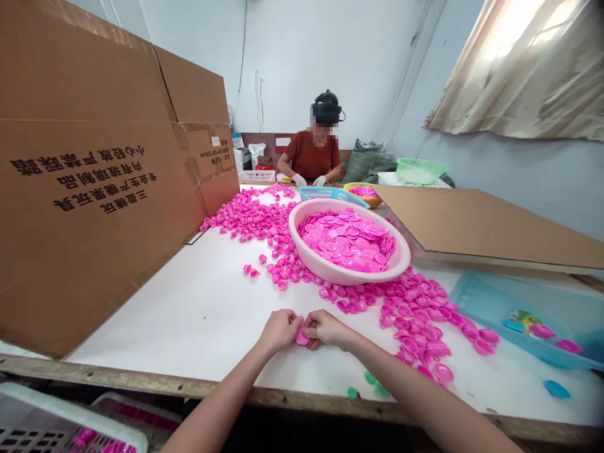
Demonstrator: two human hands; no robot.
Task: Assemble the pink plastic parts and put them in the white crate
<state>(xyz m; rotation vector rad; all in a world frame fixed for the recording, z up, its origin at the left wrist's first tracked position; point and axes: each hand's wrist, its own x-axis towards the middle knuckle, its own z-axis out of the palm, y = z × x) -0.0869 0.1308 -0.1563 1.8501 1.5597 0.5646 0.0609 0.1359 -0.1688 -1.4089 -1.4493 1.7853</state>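
Note:
My left hand [279, 330] and my right hand [325, 328] meet over the white table [189, 314] near its front edge. Both are closed around one small pink plastic piece [301, 338] held between the fingertips. Loose pink caps [415, 314] lie scattered on the table to the right of my hands and in a band toward the far left. A large pink basin [346, 272] behind my hands is filled with flat pink lids [349, 236].
A tall open cardboard box [94, 189] stands along the left. A flat cardboard sheet [486, 226] lies at right above a blue tray [495, 311]. Another person [314, 151] in white gloves sits at the far end beside blue and yellow baskets. White crates sit below the table edge.

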